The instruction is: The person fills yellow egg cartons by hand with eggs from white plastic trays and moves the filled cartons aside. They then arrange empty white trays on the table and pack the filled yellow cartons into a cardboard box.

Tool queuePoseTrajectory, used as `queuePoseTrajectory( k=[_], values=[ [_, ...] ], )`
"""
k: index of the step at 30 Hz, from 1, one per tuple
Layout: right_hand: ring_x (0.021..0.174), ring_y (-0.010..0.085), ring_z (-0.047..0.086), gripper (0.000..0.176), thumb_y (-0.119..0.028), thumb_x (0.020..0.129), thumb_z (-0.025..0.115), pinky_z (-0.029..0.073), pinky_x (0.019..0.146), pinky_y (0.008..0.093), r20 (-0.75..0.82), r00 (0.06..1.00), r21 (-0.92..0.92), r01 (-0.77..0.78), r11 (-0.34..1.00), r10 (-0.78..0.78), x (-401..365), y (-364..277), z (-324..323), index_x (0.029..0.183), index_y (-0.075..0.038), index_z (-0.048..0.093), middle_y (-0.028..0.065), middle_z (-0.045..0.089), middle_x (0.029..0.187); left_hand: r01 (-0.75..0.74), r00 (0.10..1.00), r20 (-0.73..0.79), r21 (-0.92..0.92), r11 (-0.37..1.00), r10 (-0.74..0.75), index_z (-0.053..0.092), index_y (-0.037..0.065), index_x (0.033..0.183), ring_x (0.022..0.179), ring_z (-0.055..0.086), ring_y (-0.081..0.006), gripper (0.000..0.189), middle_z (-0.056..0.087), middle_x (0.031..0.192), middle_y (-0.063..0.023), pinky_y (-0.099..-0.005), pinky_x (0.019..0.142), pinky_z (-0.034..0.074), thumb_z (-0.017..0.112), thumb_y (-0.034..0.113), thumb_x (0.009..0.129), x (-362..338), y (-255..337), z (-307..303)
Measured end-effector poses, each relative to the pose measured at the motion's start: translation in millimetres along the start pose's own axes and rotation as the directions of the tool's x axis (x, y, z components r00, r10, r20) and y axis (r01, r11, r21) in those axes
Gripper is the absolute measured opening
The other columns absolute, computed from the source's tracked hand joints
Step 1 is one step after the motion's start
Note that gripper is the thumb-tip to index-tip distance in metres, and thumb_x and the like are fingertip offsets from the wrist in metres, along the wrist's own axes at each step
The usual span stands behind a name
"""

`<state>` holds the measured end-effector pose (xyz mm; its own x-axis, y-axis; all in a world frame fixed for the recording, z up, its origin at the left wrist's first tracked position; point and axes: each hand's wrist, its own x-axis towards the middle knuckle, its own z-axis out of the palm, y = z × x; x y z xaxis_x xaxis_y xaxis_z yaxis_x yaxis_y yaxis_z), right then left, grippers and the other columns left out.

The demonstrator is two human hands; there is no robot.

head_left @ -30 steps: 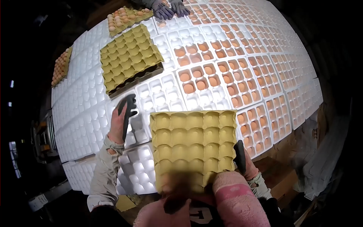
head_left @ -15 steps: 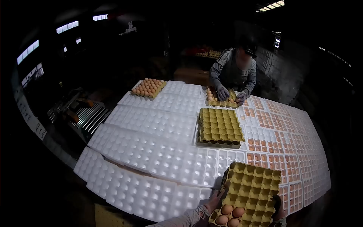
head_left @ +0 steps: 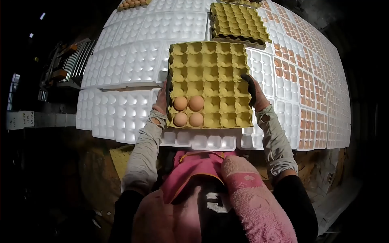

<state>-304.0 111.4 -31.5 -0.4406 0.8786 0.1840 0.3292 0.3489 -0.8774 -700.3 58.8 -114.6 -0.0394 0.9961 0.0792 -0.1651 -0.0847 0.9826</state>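
Observation:
A yellow egg tray (head_left: pixel 210 77) is held up by its two sides above the white foam trays. Several brown eggs (head_left: pixel 188 111) lie in its near left cells; its other cells hold nothing. My left hand (head_left: pixel 163 97) is closed on the tray's left edge. On the right edge my right hand (head_left: pixel 256 93) grips it, dark glove fingers over the rim. Both hands are partly hidden by the tray. Beneath and around it lie white foam trays (head_left: pixel 121 109) with bare hollows.
A stack of yellow egg trays (head_left: pixel 239 24) stands beyond the held one. Foam trays with eggs (head_left: pixel 308 89) spread along the right. A tray of eggs (head_left: pixel 131 4) sits at the far left edge. A roller conveyor (head_left: pixel 77 60) stands at the left.
The view has tilted down and turned. The held tray now shows in mid-frame, squarer to the camera, still between both hands with its eggs. The co-worker has left the view.

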Motion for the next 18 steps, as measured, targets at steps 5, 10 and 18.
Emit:
queuePoseTrajectory(
  k=[5,10,18],
  values=[
    [0.103,0.0297,0.059,0.054,-0.034,0.087,0.064,0.048,0.088,0.0366,-0.355,0.931,-0.384,-0.229,0.894,0.086,35,-49,6,0.128,0.000,0.052,0.0174,0.062,0.116,0.000,0.986,-0.084,0.861,0.508,0.144,0.042,0.005,0.137,0.125,0.044,-0.0360,0.059,0.054,0.129,-0.0176,-0.0414,0.098,0.040,0.065,0.027,0.087,-19,114,32],
    [0.109,0.0290,0.055,0.055,-0.023,0.081,0.070,0.041,0.097,0.0377,0.542,0.816,-0.494,0.504,0.708,-0.203,48,-146,81,0.129,-0.004,0.052,0.0110,0.063,0.116,-0.548,0.830,0.557,0.824,0.143,-0.022,0.052,0.013,0.133,0.127,0.045,-0.0290,0.068,0.059,0.127,-0.0089,-0.0462,0.114,0.021,0.075,0.039,0.074,-26,150,38],
    [0.096,0.0140,0.062,0.044,-0.011,0.076,0.073,0.050,0.085,0.0275,0.436,0.897,0.408,-0.264,0.874,0.068,34,-156,45,0.117,0.000,0.063,0.0071,0.065,0.102,0.130,0.988,-0.032,-0.342,0.931,-0.149,0.054,-0.006,0.123,0.097,0.064,-0.0266,0.040,0.062,0.109,-0.0152,-0.0387,0.088,0.052,0.053,0.013,0.088,-58,158,9]
  ],
)
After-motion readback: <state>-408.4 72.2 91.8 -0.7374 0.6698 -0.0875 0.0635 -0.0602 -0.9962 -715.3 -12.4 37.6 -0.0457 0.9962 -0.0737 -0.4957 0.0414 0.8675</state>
